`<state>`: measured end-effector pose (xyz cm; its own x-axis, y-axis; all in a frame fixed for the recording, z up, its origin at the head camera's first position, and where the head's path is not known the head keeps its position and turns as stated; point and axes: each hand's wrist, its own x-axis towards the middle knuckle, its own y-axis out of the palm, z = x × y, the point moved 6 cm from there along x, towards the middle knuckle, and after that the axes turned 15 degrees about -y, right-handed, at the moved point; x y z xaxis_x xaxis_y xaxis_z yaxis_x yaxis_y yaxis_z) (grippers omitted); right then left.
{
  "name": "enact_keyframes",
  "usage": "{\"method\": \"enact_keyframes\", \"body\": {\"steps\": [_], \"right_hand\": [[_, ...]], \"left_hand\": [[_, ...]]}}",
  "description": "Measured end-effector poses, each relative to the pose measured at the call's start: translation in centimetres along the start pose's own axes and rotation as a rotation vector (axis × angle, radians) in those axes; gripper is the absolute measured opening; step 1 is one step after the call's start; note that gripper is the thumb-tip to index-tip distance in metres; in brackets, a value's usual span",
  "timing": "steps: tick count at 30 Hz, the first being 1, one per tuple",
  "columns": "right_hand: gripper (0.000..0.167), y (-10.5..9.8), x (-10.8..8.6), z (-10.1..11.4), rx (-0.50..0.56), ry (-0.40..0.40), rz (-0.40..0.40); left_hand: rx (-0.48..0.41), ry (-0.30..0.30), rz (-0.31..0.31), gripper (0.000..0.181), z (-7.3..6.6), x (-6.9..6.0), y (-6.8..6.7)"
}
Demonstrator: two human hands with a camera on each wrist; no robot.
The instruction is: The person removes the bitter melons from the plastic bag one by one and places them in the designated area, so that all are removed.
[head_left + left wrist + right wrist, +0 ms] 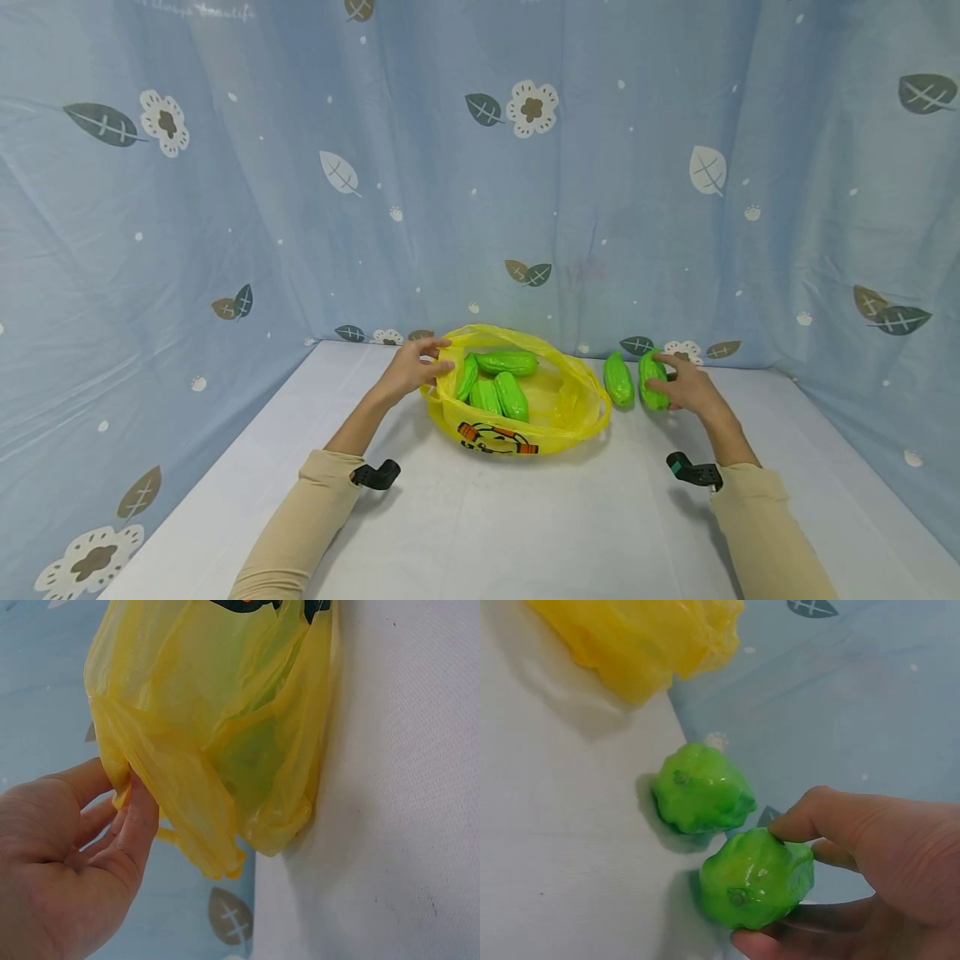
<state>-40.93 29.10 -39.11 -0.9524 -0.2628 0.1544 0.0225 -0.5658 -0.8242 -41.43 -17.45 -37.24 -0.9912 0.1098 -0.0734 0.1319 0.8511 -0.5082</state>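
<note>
A yellow plastic bag (pixel 558 437) with a cartoon print lies with its mouth spread wide. Inside it are several glossy green bitter melons (pixel 507 362). My left hand (pixel 408 367) pinches the bag's left rim between thumb and fingers; the left wrist view shows the thin plastic (pixel 172 780) bunched there. To the right of the bag, my right hand (pixel 688 388) grips a bitter melon (pixel 754 881), thumb on one side and fingers on the other. Another bitter melon (pixel 701 787) lies on the table between that one and the bag, close beside the held one.
The white table (pixel 540 525) reaches back to a blue curtain (pixel 600 183) printed with leaves and flowers, which also rises on the left and right sides. Black wrist cameras (pixel 377 475) sit on both forearms.
</note>
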Motion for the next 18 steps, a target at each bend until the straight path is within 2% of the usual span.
{"method": "enact_keyframes", "body": {"steps": [5,18], "right_hand": [[0.071,0.51,0.22,-0.63,0.001,0.036,0.017],[0.070,0.86,0.49,-1.08,-0.016,0.019,0.008]], "left_hand": [[-0.003,0.002,0.005,0.050,0.04,0.10,0.04],[-0.002,0.010,0.007,0.051,0.00,0.00,0.00]]}}
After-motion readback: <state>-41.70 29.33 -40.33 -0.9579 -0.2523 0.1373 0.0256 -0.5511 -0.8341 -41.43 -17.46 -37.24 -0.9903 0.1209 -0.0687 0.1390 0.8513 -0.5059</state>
